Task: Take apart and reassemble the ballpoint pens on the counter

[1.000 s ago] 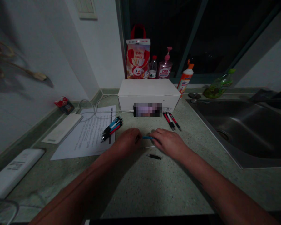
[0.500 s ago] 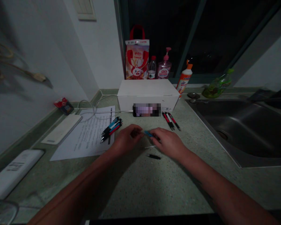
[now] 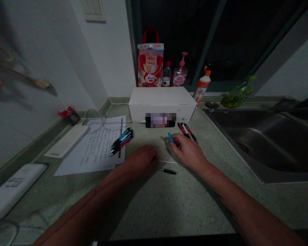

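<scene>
My right hand [image 3: 186, 148] is closed on a blue pen barrel [image 3: 170, 137], which points up and to the left between thumb and fingers. My left hand [image 3: 143, 159] is low over the counter with its fingers curled down; its fingertips are hidden, and whatever they hold cannot be made out. A thin white refill [image 3: 168, 162] lies between the hands, its left end by my left fingers. Just below it lies a black pen tip piece [image 3: 168, 171]. Several pens [image 3: 122, 140] rest on the printed paper [image 3: 94, 147] at the left, and several red, black and white pens [image 3: 187, 131] lie beyond my right hand.
A phone [image 3: 160, 121] leans on a white box [image 3: 161, 97]. Bottles and a red bag [image 3: 150, 65] stand behind it. The sink [image 3: 269, 143] is at the right. A white power bank [image 3: 68, 140], cables and a power strip [image 3: 17, 184] lie at the left.
My hands have moved apart. My left hand has lowered toward the refill, and my right hand has moved right with the blue barrel, now tilted upward.
</scene>
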The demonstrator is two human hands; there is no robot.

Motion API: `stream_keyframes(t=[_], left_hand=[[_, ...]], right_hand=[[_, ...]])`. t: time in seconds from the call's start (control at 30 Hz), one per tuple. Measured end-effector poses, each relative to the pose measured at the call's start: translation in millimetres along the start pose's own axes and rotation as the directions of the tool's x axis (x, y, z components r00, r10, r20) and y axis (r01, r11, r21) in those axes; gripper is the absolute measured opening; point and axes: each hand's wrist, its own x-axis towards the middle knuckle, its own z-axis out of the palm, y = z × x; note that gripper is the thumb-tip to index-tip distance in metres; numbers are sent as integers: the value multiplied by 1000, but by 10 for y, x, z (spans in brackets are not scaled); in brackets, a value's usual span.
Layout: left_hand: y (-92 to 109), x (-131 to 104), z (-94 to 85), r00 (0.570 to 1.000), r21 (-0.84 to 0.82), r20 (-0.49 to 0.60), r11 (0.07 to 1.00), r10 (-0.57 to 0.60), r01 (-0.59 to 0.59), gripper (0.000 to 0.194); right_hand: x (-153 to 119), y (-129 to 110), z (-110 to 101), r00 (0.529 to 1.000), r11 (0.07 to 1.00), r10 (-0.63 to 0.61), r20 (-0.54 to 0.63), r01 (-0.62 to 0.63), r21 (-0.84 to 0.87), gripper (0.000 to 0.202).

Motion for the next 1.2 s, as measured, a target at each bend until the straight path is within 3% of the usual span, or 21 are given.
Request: stream_keyframes(t=[0.13,0.23,0.37,0.5,0.6,0.87,1.07,1.13,1.2], left_hand=[[-28,16,-16,996,-57,-84,998,-41,36,13],[-60,11,-51,982,-136,-189,991,-5,-21,15],[-109,2,-80,928,-147,-371,987,10,-69,20],[-163,8,-78,876,-115,-481,993,-39,-18,23],[-185,18,-71,873,-103,-485,995,-53,3,25],[-96,-6,-130,913,22,-406,999,-21,33,28],[-81,1,-32,937,83,-342,995,73,-48,23],[-77,-4,-3,926,53,-371,997,68,-52,21],[-64,-18,5,885,32,-463,999,44,-33,24]], right_hand=[[24,82,-58,997,991,-36,-68,27,-134,23],[43,144,-101,997,974,-29,-71,13,-227,26],[54,178,-126,999,955,-17,-46,2,-298,28],[47,154,-117,998,950,-51,-32,39,-308,28],[36,118,-110,996,951,-84,-13,77,-298,28],[26,21,-87,983,949,-159,87,176,-260,25],[-29,-87,17,939,932,-274,207,312,-186,31],[-51,-96,40,933,936,-286,219,322,-146,36],[-63,-90,49,941,949,-266,209,294,-115,41]])
